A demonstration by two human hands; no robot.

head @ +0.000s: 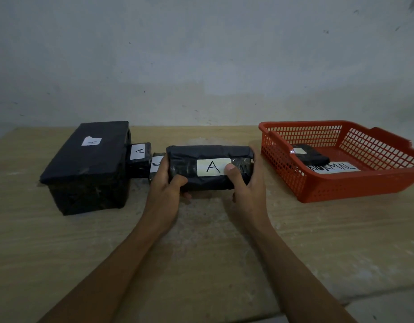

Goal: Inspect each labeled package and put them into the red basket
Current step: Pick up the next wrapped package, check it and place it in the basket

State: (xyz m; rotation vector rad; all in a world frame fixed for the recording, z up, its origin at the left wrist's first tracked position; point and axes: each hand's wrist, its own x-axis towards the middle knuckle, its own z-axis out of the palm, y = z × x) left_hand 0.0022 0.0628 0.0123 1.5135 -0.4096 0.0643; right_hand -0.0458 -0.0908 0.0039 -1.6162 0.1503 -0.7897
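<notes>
The left hand point(165, 180) covers most of a small package point(156, 168) and its label; the right thumb point(231, 170) overlaps the held package's label point(213, 167); the basket point(283, 164) runs off the right edge, its floor sign partly hidden

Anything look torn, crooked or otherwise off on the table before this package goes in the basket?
One thing: the white label on top of the big black box at far left has a ragged, torn upper edge. The package gripped by both hands looks wrinkled but intact. The red basket sits level, one small package inside.
</notes>
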